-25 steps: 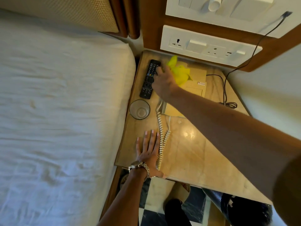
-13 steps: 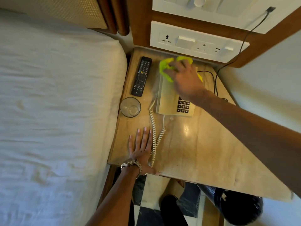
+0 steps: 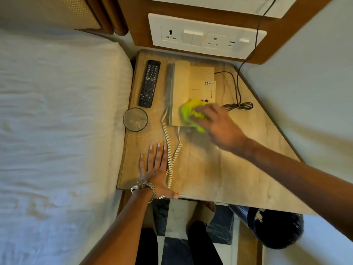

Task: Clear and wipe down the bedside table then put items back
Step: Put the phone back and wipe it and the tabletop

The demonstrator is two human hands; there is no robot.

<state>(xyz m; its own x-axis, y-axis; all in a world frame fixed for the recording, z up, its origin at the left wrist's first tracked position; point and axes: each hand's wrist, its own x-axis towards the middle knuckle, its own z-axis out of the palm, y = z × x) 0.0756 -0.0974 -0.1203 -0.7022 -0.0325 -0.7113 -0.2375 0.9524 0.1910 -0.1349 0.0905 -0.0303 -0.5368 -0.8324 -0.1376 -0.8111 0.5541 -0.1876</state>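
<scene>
The wooden bedside table (image 3: 238,169) carries a beige telephone (image 3: 193,83), a black remote (image 3: 149,83) and an empty drinking glass (image 3: 135,119). My right hand (image 3: 219,125) is shut on a yellow-green cloth (image 3: 189,111), pressing it on the near end of the telephone and hiding the keypad. My left hand (image 3: 155,167) lies flat with fingers spread on the table's front left part, beside the phone's coiled cord (image 3: 171,159). A metal watch is on that wrist.
A bed with a white sheet (image 3: 57,131) runs along the left of the table. A white socket panel (image 3: 206,38) is on the wall behind. A black cable (image 3: 237,88) trails to a bundle at the right. A dark bin (image 3: 273,228) stands on the floor below.
My right hand has dragged the cloth from the far end of the telephone toward me, to its near end. My left hand has stayed flat in place.
</scene>
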